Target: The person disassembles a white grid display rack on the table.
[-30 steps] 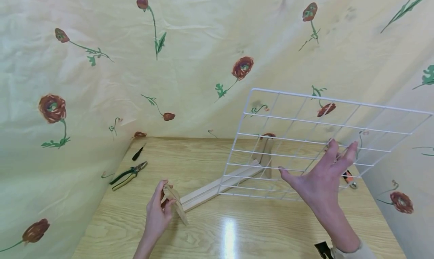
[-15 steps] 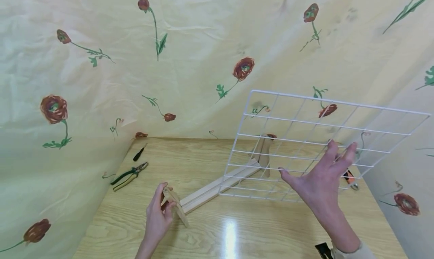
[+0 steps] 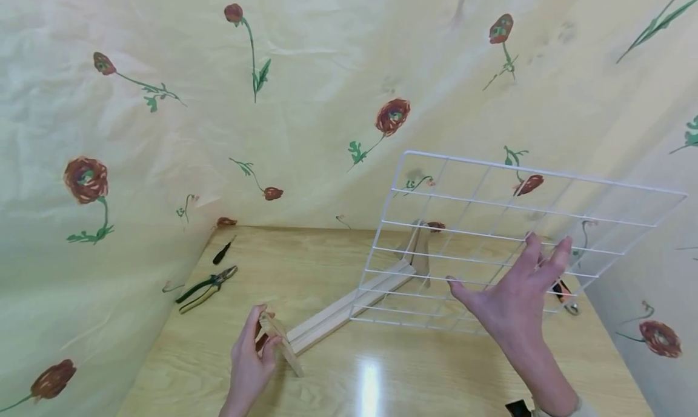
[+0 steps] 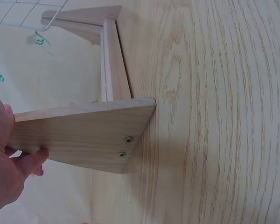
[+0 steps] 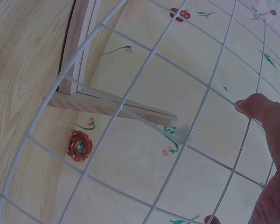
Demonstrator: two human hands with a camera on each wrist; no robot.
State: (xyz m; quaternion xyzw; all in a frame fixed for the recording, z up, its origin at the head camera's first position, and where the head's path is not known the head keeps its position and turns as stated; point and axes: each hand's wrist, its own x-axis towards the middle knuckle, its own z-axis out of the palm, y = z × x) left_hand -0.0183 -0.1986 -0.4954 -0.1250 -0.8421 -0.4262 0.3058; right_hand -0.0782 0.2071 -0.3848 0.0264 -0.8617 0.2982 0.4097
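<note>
My left hand (image 3: 251,359) pinches the upper end of a flat wooden side panel (image 4: 84,135), thumb on its outer face. Two screw heads (image 4: 128,139) show low on that panel, whose lower edge rests on the table. Pale wooden rails (image 3: 349,311) run from it to a second side panel (image 3: 420,256) at the back, seen through the wires. With spread, bent fingers my right hand (image 3: 518,308) holds a white wire grid (image 3: 491,164) tilted over the rails' far end. In the right wrist view the thumb (image 5: 254,105) lies against a wire; most other fingers are hidden.
On the table (image 3: 436,368), pliers (image 3: 209,290) and a small black-handled screwdriver (image 3: 222,253) lie at the left. An orange-and-black tool (image 3: 564,293) lies at the right, partly behind the grid. Flower-printed covering (image 3: 305,102) surrounds the table's back and sides.
The head view has shifted a little, so everything sits slightly lower. The grid's right corner has moved slightly left against the wall. Both hands keep their holds.
</note>
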